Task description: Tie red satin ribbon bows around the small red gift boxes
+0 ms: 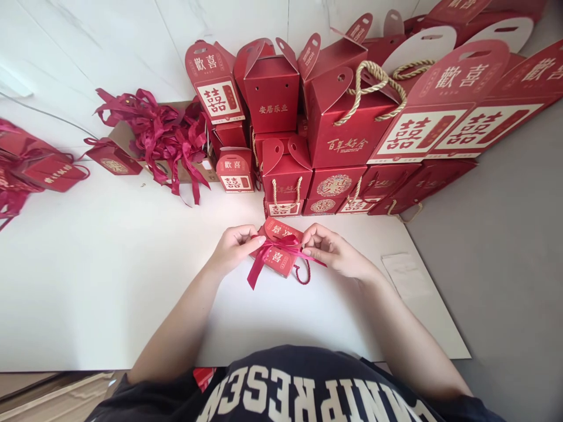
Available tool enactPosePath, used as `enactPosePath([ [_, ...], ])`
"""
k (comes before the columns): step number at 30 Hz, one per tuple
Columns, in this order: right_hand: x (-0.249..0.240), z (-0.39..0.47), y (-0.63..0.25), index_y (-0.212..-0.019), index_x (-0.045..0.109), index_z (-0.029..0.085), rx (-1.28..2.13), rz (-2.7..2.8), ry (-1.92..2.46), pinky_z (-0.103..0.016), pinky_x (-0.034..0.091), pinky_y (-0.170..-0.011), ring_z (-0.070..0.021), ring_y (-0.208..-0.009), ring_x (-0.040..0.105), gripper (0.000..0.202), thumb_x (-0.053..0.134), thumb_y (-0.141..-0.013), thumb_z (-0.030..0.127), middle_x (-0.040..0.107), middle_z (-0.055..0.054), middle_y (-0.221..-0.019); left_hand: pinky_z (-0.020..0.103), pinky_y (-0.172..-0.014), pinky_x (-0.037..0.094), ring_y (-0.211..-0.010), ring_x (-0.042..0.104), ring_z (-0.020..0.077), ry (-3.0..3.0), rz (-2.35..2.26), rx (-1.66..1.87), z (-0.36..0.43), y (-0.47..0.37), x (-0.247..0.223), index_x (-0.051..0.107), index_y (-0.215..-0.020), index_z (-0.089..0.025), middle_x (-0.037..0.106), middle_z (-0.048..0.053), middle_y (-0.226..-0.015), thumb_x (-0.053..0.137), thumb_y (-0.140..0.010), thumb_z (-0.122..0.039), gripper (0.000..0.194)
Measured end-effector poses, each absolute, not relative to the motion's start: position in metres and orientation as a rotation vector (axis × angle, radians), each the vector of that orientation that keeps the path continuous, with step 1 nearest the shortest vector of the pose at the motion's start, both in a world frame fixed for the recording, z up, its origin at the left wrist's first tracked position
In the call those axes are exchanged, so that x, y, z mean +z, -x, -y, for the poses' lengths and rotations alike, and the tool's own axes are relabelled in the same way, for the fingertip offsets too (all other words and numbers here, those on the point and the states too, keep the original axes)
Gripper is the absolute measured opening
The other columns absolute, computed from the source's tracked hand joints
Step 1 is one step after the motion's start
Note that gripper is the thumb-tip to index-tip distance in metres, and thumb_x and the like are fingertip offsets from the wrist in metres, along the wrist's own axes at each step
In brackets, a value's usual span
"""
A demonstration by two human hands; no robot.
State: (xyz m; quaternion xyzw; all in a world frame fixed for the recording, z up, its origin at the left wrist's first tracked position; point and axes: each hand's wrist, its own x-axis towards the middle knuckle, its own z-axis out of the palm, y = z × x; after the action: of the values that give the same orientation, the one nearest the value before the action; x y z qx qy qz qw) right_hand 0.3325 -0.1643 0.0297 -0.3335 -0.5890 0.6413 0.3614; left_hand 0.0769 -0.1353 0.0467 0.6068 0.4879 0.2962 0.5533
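Observation:
A small red box with gold characters lies on the white table between my hands. A dark pink ribbon is tied in a bow across its top, one tail hanging toward me and another pointing right. My left hand pinches the left loop of the bow between thumb and fingers. At the right end of the bow, my right hand has its thumb and fingers closed on the ribbon. A dark red cord handle sticks out of the box below my right hand.
Stacked red gift boxes line the wall behind the white table. Pink ribbons spill from a cardboard box at back left. More red boxes stand far left. A clear packet lies near the right edge.

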Motion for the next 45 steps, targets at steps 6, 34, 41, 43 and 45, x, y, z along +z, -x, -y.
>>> enactPosePath([
  [6, 0.034, 0.15, -0.35, -0.102, 0.054, 0.022, 1.417, 1.713, 0.986, -0.029, 0.044, -0.07, -0.015, -0.076, 0.054, 0.019, 0.058, -0.092, 0.038, 0.057, -0.001, -0.087, 0.019, -0.051, 0.023, -0.053, 0.029, 0.0059, -1.597, -1.232, 0.7, 0.141, -0.077, 0.055, 0.037, -0.065, -0.018, 0.033, -0.007, -0.058, 0.074, -0.074, -0.035, 0.041],
  [34, 0.028, 0.117, -0.315, -0.077, 0.063, 0.019, 1.464, 1.844, 0.739, -0.041, 0.037, -0.108, -0.0223, -0.125, 0.05, 0.029, 0.055, -0.094, 0.04, 0.05, -0.007, -0.132, 0.021, -0.047, 0.02, -0.049, 0.026, 0.0045, -1.372, -0.945, 0.58, 0.136, -0.059, 0.05, 0.045, -0.065, -0.015, 0.035, -0.005, -0.058, 0.058, -0.089, -0.039, 0.036],
  [41, 0.02, 0.121, -0.317, -0.073, 0.062, 0.019, 1.466, 1.72, 0.731, -0.039, 0.035, -0.109, -0.0223, -0.121, 0.049, 0.032, 0.056, -0.092, 0.043, 0.047, -0.007, -0.126, 0.021, -0.045, 0.017, -0.047, 0.023, 0.0047, -1.394, -0.947, 0.602, 0.136, -0.058, 0.044, 0.041, -0.063, -0.016, 0.029, -0.007, -0.054, 0.058, -0.088, -0.041, 0.04],
  [43, 0.016, 0.122, -0.318, -0.073, 0.062, 0.019, 1.479, 1.694, 0.726, -0.039, 0.036, -0.108, -0.022, -0.121, 0.048, 0.032, 0.057, -0.092, 0.043, 0.047, -0.006, -0.123, 0.021, -0.045, 0.017, -0.046, 0.023, 0.0047, -1.393, -0.952, 0.593, 0.135, -0.057, 0.043, 0.042, -0.063, -0.017, 0.03, -0.007, -0.053, 0.058, -0.089, -0.042, 0.039],
  [45, 0.013, 0.121, -0.318, -0.072, 0.062, 0.019, 1.478, 1.678, 0.732, -0.038, 0.036, -0.107, -0.0213, -0.119, 0.048, 0.032, 0.057, -0.092, 0.043, 0.047, -0.006, -0.122, 0.021, -0.045, 0.017, -0.045, 0.023, 0.005, -1.385, -0.955, 0.586, 0.134, -0.056, 0.042, 0.042, -0.064, -0.017, 0.031, -0.008, -0.05, 0.057, -0.089, -0.042, 0.039],
])
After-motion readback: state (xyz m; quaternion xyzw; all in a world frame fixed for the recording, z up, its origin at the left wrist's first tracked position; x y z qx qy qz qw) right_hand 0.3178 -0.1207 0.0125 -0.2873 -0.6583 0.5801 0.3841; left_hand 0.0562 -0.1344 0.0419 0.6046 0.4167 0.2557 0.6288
